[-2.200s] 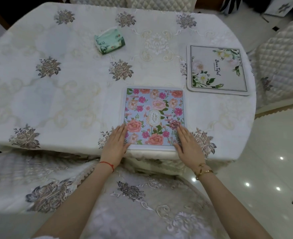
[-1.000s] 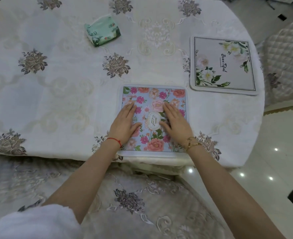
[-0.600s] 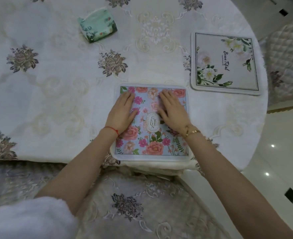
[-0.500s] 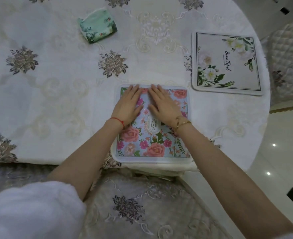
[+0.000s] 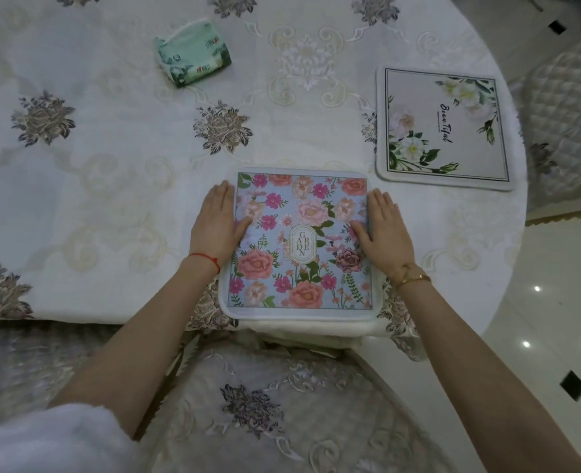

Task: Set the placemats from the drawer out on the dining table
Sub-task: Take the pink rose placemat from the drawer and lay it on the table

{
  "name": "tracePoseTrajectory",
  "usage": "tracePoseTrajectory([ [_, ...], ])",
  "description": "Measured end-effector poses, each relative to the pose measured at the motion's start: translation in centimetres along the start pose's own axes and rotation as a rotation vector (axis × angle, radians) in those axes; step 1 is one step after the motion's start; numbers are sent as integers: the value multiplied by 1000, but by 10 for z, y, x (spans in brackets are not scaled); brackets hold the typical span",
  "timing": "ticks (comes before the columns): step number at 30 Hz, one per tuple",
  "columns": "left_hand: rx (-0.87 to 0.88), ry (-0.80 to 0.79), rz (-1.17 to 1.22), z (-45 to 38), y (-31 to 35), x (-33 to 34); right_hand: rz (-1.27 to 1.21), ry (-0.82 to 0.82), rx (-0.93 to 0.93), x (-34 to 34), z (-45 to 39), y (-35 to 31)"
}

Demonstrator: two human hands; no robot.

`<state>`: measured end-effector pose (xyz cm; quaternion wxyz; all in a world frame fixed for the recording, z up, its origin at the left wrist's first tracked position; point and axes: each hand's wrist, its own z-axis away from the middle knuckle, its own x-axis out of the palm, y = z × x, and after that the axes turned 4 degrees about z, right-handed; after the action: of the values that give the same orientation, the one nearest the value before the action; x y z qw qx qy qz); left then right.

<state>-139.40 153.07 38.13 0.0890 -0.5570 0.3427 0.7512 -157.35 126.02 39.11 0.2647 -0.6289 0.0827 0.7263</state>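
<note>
White embroidered tablecloth (image 5: 111,186) covers the round dining table, and at its near edge lies the blue floral placemat (image 5: 301,244), square with rounded corners, a white border, pink and peach blooms, and an oval "GARDEN" label at its centre. Left hand (image 5: 215,225) lies flat on the mat's left border, fingers straight, thumb on the print. Right hand (image 5: 383,228) mirrors it along the right border, fingers extended, gripping nothing. Farther right sits a white floral placemat (image 5: 444,128), well apart. A green tissue pack (image 5: 193,58) rests beyond.
</note>
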Motion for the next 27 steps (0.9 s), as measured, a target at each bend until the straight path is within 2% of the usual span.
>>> tracePoseTrajectory([
  [2, 8, 4, 9, 25, 6, 2, -5, 17, -13, 3, 22, -10],
  [4, 43, -9, 19, 53, 17, 5, -41, -20, -101, 7, 47, -31],
  [6, 88, -63, 27, 81, 32, 11, -60, -71, -185, 15, 71, -54],
  [10, 107, -177, -36, 121, 55, 33, -53, -109, -237, 33, 98, -78],
  [18, 41, -143, -30, 155, 34, 25, -22, -83, -131, 31, 142, -32],
  [21, 21, -152, 17, 166, 24, 14, -83, -55, -50, 23, 161, -13],
  [24, 22, -140, 69, 177, 26, -1, -137, 20, 34, 11, 180, -3],
  [27, 100, -87, 59, 186, 40, -16, -156, 114, 51, -3, 203, -2],
])
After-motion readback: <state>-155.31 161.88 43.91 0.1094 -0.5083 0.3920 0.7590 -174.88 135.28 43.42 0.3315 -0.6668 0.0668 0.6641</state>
